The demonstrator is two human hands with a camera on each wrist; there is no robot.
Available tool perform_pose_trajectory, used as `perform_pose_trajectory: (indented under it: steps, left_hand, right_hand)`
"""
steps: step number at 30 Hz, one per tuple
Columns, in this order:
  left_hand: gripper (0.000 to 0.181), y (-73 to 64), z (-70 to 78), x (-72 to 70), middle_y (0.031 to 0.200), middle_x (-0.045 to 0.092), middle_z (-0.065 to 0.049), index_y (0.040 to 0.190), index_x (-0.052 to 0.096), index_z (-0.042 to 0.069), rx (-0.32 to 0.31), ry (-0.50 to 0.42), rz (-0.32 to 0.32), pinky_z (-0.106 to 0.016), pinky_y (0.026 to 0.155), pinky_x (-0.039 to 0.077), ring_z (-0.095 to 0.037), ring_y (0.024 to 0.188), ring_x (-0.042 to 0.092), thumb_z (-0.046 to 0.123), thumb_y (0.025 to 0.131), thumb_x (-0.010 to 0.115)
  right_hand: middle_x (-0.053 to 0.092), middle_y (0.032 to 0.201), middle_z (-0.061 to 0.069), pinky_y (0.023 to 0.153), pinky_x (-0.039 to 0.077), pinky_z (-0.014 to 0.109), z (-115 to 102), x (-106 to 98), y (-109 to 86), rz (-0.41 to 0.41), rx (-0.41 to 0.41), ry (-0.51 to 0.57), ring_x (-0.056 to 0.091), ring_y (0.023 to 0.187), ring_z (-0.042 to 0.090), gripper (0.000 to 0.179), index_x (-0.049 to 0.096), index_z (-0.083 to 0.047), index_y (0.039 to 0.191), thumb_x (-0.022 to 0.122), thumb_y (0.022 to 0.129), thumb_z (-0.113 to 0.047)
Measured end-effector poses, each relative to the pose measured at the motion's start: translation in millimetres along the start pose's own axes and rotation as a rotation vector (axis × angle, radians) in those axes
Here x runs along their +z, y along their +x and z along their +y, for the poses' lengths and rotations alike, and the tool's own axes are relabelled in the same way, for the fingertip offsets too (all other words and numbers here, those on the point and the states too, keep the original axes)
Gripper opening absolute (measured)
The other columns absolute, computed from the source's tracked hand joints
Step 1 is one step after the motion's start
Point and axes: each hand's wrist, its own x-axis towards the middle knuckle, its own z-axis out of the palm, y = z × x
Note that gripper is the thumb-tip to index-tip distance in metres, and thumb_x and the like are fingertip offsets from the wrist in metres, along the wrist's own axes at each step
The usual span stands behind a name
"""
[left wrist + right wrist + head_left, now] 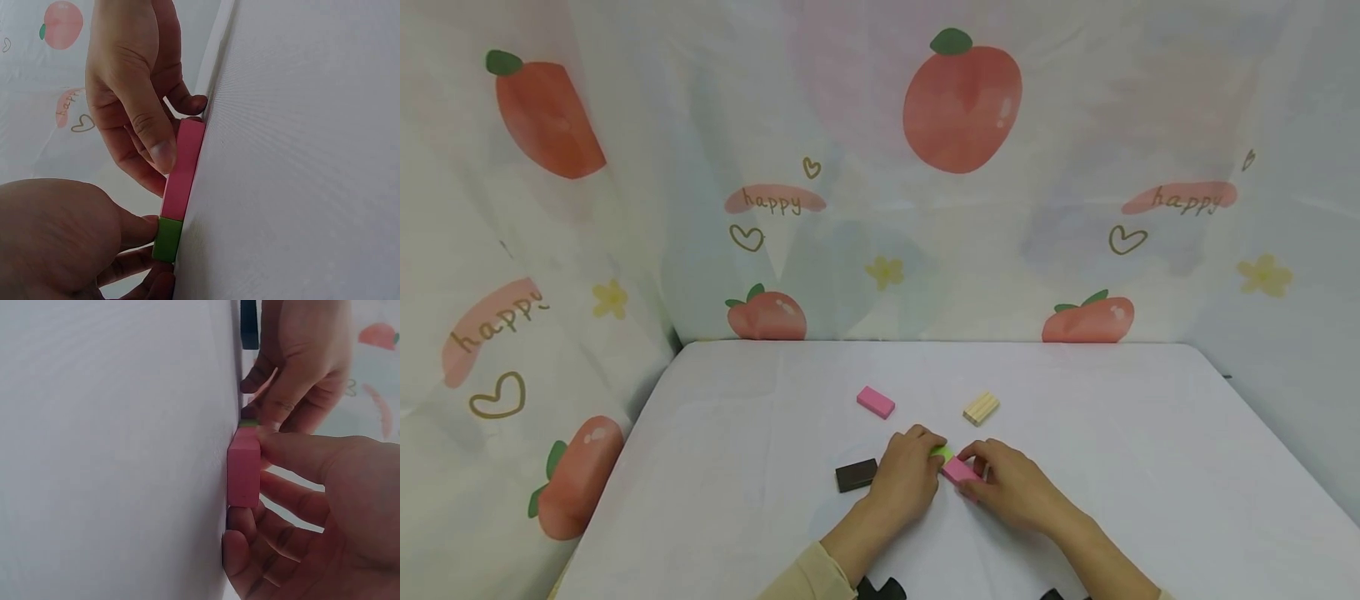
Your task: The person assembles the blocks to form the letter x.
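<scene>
Between the thumb and fingers of my left hand (906, 473) sits a green block (167, 240), mostly covered by the fingertips in the head view. My right hand (1011, 483) pinches a pink block (961, 472) by its sides, low at the white tabletop. End to end, the pink block and the green one meet in a line, as the left wrist view shows. From the right wrist view, the pink block's near end (244, 476) faces the camera, and the green shows as a thin strip behind it. Just left of my left hand lies a black block (856, 476).
Beyond the hands, a second pink block (876, 402) lies at the left and a pale yellow ridged block (981, 408) at the right. The white table (737, 417) ends at a printed cloth backdrop (850, 275). Dark objects (882, 588) show by both wrists.
</scene>
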Motion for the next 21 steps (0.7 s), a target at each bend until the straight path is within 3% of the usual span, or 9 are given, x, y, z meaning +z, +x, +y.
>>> perform_pose_trajectory:
  steps: [10,21]
  left_hand:
    - [0.024,0.6,-1.1,2.8,0.117,0.070,0.003,0.123,0.074,0.015,-0.006,0.004,-0.002,-0.019,0.074,0.046,-0.014,0.091,0.058,0.017,0.100,0.068]
    - [0.023,1.7,-1.9,0.5,0.115,0.070,0.001,0.122,0.074,0.013,0.015,0.006,0.010,-0.020,0.075,0.046,-0.015,0.091,0.059,0.015,0.099,0.069]
  right_hand:
    - [0.059,0.090,-0.004,0.060,0.042,0.023,12,3,3.2,-0.031,-0.030,0.126,0.050,0.069,0.005,0.031,0.069,-0.013,0.117,0.080,0.091,-0.024]
    - [0.057,0.091,-0.003,0.061,0.043,0.022,18,6,7.1,-0.020,-0.036,0.188,0.050,0.070,0.005,0.032,0.069,-0.015,0.119,0.077,0.094,-0.032]
